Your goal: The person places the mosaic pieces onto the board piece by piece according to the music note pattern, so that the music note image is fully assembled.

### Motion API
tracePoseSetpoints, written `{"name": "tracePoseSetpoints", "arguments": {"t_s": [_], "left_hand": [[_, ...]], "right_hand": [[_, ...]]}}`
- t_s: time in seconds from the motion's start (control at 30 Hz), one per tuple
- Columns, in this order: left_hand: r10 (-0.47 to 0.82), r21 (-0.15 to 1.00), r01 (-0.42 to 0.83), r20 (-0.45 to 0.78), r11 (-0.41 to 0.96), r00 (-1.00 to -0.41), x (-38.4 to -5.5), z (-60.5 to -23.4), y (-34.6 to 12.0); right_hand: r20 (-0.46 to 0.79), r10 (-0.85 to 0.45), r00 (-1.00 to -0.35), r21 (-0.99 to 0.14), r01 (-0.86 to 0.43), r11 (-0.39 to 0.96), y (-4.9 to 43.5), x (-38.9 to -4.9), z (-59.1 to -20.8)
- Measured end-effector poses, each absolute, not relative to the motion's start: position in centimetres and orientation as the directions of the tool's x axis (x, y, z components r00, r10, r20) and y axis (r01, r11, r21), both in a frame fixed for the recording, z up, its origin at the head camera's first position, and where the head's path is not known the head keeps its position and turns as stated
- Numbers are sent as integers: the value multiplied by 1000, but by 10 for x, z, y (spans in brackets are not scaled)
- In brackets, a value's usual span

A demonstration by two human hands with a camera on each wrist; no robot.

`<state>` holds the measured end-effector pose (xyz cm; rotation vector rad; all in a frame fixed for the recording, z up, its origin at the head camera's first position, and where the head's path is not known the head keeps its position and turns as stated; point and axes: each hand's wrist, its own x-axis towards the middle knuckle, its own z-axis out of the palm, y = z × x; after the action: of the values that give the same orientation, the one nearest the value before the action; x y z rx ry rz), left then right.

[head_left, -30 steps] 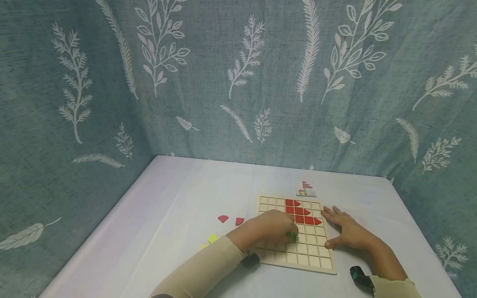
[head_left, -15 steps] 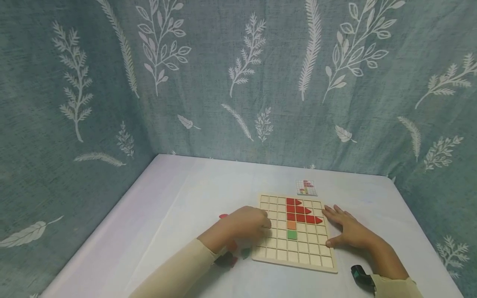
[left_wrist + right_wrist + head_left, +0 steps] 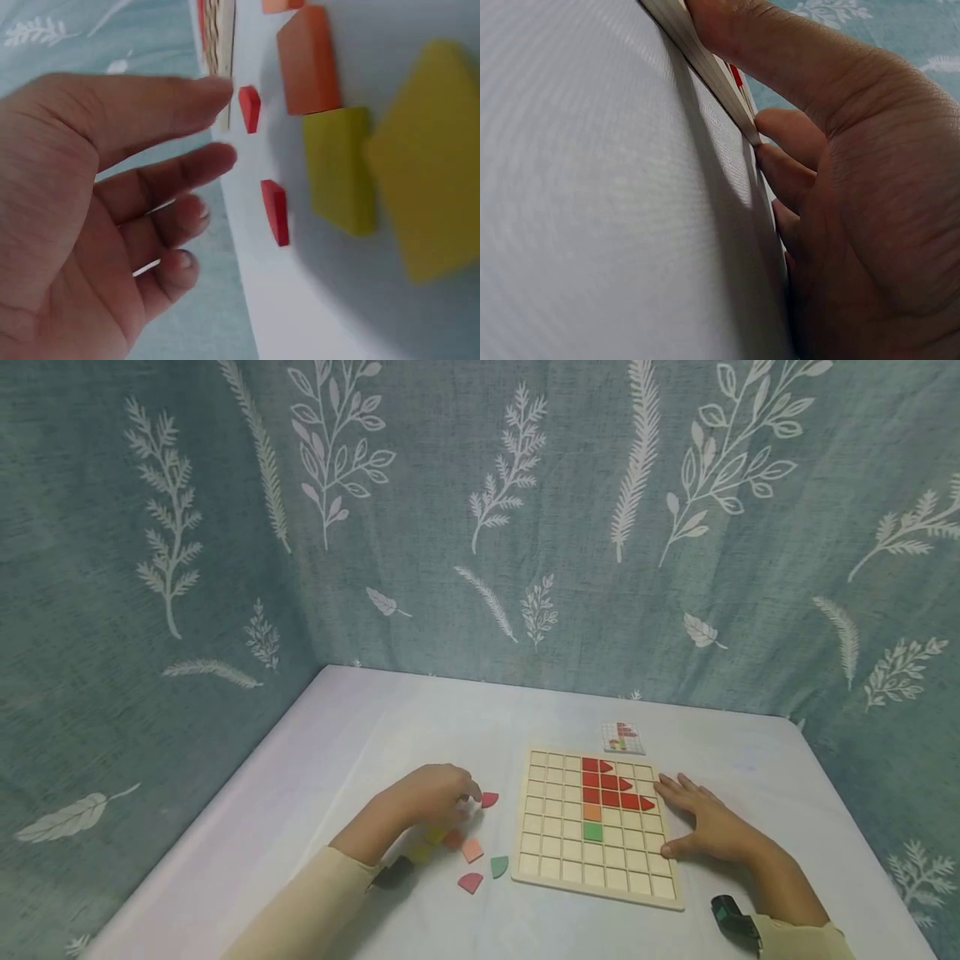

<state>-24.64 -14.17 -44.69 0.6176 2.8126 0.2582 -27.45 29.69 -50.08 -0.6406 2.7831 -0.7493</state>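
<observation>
Having left the edge of the grid board (image 3: 613, 856), the left hand (image 3: 438, 789) now hangs over the loose pieces (image 3: 472, 850) on the tabletop (image 3: 420, 718). Its thumb and fingers stand apart with nothing between them; whether a fingertip touches the nearest red piece (image 3: 490, 799) is hard to tell. Yellow pieces (image 3: 341, 169), orange ones and a green quarter piece (image 3: 499, 867) lie left of the board, probably to keep them within that hand's reach and off the grid. The right hand (image 3: 708, 827) sets its spread thumb and fingertips against the board's right edge, seemingly to stop it sliding. Red shapes (image 3: 610, 798), an orange square (image 3: 592, 812) and a green square (image 3: 592, 832) fill cells whose raised lines likely hold them. Beyond the far edge lies a printed card (image 3: 622, 737), perhaps for easy viewing.
</observation>
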Motion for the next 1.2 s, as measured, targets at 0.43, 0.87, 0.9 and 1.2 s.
{"name": "tracePoseSetpoints", "arguments": {"t_s": [0.43,0.87,0.9,1.2], "left_hand": [[670,241,630,-156,738,-726,-229,-456,-161],[536,267,483,-184,834,-824,-243,-452,-127],[554,271,502,-174,822,-814,-244,-450,-122],[724,220,696,-84,684,-685,-254,-446,-76]], "right_hand": [[-105,-417,-903,-509,-312,802,299,-276,-502],[-82,-435,-896,-506,-339,793,300,-274,-502],[-80,-434,-897,-505,-339,794,300,-274,-503],[-81,-437,-896,-508,-341,791,299,-274,-501]]}}
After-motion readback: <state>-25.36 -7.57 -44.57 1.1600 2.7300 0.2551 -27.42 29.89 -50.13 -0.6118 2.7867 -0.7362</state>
